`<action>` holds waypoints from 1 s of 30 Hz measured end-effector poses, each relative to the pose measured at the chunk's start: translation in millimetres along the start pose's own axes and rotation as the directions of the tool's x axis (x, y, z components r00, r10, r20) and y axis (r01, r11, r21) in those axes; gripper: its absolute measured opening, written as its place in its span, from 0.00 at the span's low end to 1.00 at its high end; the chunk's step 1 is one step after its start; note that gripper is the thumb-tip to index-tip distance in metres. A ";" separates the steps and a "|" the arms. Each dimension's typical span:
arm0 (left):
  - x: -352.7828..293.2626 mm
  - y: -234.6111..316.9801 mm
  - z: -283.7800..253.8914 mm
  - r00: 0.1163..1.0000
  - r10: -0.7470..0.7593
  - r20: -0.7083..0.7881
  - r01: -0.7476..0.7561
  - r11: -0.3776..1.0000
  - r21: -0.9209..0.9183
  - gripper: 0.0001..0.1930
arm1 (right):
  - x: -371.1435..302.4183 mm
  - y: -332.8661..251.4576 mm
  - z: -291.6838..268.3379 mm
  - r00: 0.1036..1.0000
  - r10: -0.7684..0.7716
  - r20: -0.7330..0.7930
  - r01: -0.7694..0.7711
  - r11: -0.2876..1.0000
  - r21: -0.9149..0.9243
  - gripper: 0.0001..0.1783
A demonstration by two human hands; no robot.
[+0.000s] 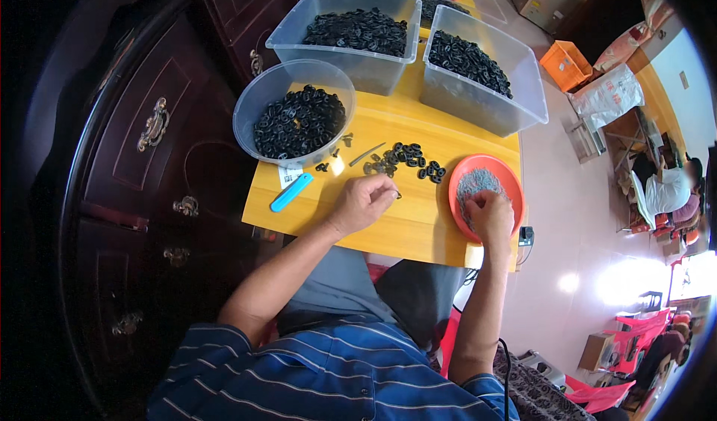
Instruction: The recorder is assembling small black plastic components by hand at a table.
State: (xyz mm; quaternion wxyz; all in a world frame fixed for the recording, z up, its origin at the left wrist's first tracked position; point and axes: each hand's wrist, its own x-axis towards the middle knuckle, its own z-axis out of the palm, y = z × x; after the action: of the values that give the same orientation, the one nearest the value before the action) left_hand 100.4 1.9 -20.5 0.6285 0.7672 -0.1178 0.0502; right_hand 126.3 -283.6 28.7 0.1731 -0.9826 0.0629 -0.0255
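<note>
My left hand [364,203] is closed in a pinch above the yellow table, with a small dark piece [398,194] just showing at its fingertips. My right hand [493,216] reaches into a red bowl [516,184] on the right. Its fingers are pressed together over small grey pin-like pieces [478,180], and whatever they hold is hidden. Beyond my left hand lie black oval rings [409,152] in a loose group and some flat brownish-black bits [382,164].
A round clear tub [244,126] and two clear bins [403,68] [478,107] hold many black pieces along the table's far side. A blue-handled tool [291,192] and a thin grey stick [367,154] lie at left. Dark drawers [149,174] stand left; other people sit far right.
</note>
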 end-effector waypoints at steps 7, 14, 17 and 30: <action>-0.4 -1.7 1.9 1.000 0.007 -0.005 -0.007 1.000 -0.016 0.06 | -0.9 1.3 7.0 1.000 -0.001 -0.006 0.001 1.000 -0.026 0.10; -0.8 -0.6 1.1 1.000 -0.002 0.000 0.002 1.000 -0.016 0.06 | -3.6 -0.3 6.3 1.000 -0.013 -0.002 0.013 0.999 -0.033 0.13; -1.0 -1.7 0.1 1.000 0.007 0.003 -0.007 1.000 -0.007 0.06 | -5.3 2.3 6.9 1.000 -0.023 -0.015 0.023 0.998 -0.055 0.13; -0.7 0.7 -0.8 1.000 -0.003 -0.001 0.003 0.999 0.037 0.06 | 3.8 1.6 3.1 1.000 -0.026 -0.015 0.026 1.000 0.009 0.10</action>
State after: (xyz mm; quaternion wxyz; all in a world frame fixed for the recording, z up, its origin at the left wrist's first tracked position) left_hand 99.6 2.6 -19.8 0.6142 0.7789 -0.1156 0.0517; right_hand 130.0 -284.6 25.4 0.1770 -0.9822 0.0512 -0.0352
